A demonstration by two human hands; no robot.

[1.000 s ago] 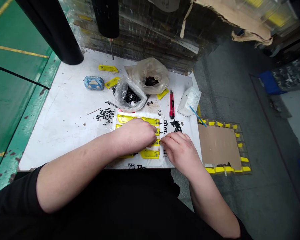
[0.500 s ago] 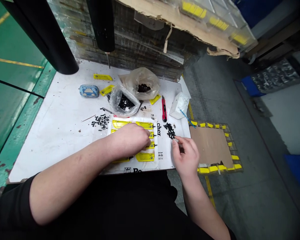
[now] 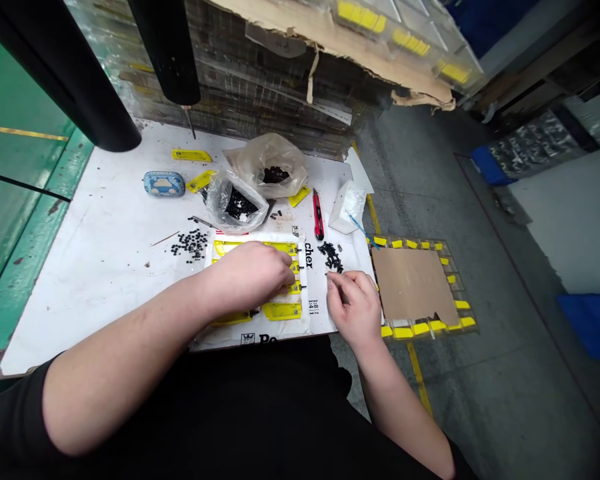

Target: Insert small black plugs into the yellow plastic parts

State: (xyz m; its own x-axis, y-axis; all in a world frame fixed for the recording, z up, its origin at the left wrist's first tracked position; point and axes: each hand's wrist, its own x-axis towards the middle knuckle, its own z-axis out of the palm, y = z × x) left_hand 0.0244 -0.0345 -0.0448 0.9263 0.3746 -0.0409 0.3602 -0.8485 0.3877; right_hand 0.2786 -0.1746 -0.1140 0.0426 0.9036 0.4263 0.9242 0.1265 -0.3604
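Our left hand (image 3: pixel 260 270) curls over the yellow pieces (image 3: pixel 283 311), set in rows on the white pad (image 3: pixel 305 319); we cannot tell whether it grips one. Our right hand (image 3: pixel 354 303) pinches a small dark part (image 3: pixel 327 274), just beside the black-part pile (image 3: pixel 331 256).

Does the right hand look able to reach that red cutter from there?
Probably yes: the red cutter lies uncovered, just beyond the low pile of black parts near the right hand, which could pass over.
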